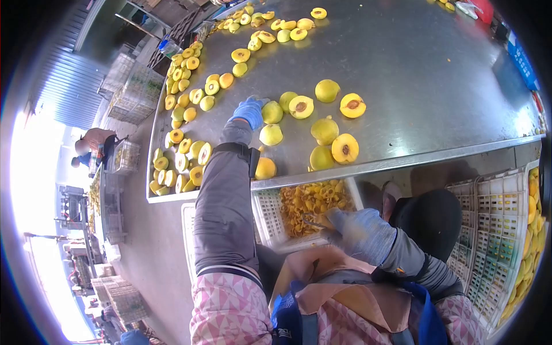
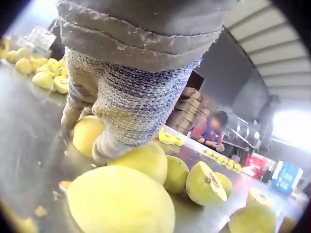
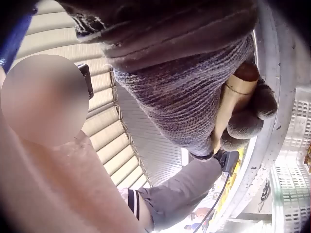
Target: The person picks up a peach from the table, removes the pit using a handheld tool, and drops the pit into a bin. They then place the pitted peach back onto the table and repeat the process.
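Note:
My gloved left hand (image 1: 248, 112) reaches over the metal table among halved yellow peaches. In the left wrist view its fingers and thumb grip a yellow peach half (image 2: 87, 135); the glove covers part of it. A large pale-yellow peach half (image 2: 121, 201) lies cut side down just nearer the camera. To the right of this hand are more halves, one with its brown pit cavity facing up (image 1: 301, 107). Held low before my body, my gloved right hand (image 1: 365, 233) grips a tool by its tan cylindrical handle (image 3: 234, 99). The tool's thin tip (image 1: 315, 222) shows over a crate.
Below the table edge stands a white crate (image 1: 267, 215) of orange-yellow scraps. A tall perforated crate (image 1: 489, 198) holding yellow fruit is at the right. Many peach halves (image 1: 183, 163) line the table's left side. Another person (image 2: 210, 131) works across the table.

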`<action>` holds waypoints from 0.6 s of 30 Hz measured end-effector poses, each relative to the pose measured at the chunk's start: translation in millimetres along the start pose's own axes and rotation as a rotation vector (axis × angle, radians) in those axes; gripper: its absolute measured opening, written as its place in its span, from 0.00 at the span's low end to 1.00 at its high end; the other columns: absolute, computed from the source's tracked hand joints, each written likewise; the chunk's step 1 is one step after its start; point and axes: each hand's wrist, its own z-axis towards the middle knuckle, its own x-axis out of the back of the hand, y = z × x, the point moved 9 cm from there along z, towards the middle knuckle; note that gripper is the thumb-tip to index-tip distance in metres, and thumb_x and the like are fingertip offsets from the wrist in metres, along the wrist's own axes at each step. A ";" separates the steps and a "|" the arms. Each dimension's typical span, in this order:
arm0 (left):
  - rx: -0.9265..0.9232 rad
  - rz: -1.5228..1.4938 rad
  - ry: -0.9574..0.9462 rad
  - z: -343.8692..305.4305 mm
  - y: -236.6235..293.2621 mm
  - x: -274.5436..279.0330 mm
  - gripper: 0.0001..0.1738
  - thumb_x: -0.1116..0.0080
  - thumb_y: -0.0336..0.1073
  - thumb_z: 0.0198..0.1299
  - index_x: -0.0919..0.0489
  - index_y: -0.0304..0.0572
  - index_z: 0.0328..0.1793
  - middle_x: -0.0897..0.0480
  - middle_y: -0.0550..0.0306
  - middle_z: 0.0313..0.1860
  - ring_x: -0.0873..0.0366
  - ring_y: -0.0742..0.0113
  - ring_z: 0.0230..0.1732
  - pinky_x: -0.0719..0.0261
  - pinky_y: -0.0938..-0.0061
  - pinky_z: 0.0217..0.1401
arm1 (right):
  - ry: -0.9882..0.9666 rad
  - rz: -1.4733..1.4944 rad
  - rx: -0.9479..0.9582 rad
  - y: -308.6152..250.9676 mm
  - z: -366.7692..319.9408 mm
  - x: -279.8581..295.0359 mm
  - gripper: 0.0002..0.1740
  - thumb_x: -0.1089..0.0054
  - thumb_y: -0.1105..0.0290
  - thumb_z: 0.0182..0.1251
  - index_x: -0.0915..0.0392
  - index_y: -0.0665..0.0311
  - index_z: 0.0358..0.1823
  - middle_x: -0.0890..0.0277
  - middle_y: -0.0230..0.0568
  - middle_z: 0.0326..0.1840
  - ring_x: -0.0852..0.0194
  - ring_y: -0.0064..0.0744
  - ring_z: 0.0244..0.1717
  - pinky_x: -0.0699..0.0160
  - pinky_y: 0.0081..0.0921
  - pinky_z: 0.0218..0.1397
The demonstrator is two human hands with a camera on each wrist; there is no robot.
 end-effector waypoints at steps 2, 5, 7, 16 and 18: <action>-0.047 0.003 -0.105 -10.8 11.6 -3.9 0.31 0.36 0.39 0.55 0.26 0.65 0.68 0.26 0.45 0.67 0.28 0.44 0.66 0.24 0.58 0.64 | 0.053 0.010 0.038 -3.9 -1.1 4.2 0.18 0.43 0.54 0.69 0.29 0.62 0.46 0.20 0.50 0.27 0.18 0.54 0.30 0.22 0.46 0.30; -0.161 -0.086 -0.077 -57.1 38.4 3.6 0.29 0.38 0.38 0.54 0.24 0.49 0.65 0.22 0.41 0.59 0.24 0.38 0.58 0.24 0.55 0.62 | 0.115 0.091 0.039 -9.9 -1.4 9.0 0.19 0.43 0.54 0.69 0.29 0.62 0.46 0.20 0.51 0.26 0.19 0.55 0.27 0.22 0.47 0.28; -0.056 -0.218 0.031 -83.5 31.4 18.2 0.28 0.40 0.40 0.57 0.24 0.42 0.65 0.20 0.42 0.56 0.21 0.42 0.55 0.21 0.58 0.56 | 0.184 0.157 0.067 -10.8 -1.4 10.6 0.19 0.43 0.54 0.69 0.29 0.62 0.46 0.20 0.51 0.26 0.19 0.56 0.27 0.22 0.48 0.28; 0.104 -2.374 -0.077 -217.4 111.8 6.9 0.39 0.57 0.66 0.67 0.27 0.39 0.66 0.18 0.47 0.51 0.19 0.61 0.41 0.22 0.74 0.28 | 0.387 0.465 0.073 -4.0 -3.8 19.7 0.23 0.47 0.49 0.73 0.28 0.64 0.49 0.22 0.55 0.25 0.19 0.58 0.29 0.21 0.47 0.32; 0.237 -2.422 0.056 -231.0 129.6 10.2 0.37 0.57 0.64 0.69 0.28 0.36 0.66 0.19 0.47 0.53 0.19 0.59 0.48 0.21 0.68 0.43 | 0.391 0.440 0.045 -2.7 -2.9 18.0 0.23 0.47 0.49 0.73 0.29 0.64 0.49 0.22 0.55 0.25 0.20 0.58 0.29 0.21 0.47 0.32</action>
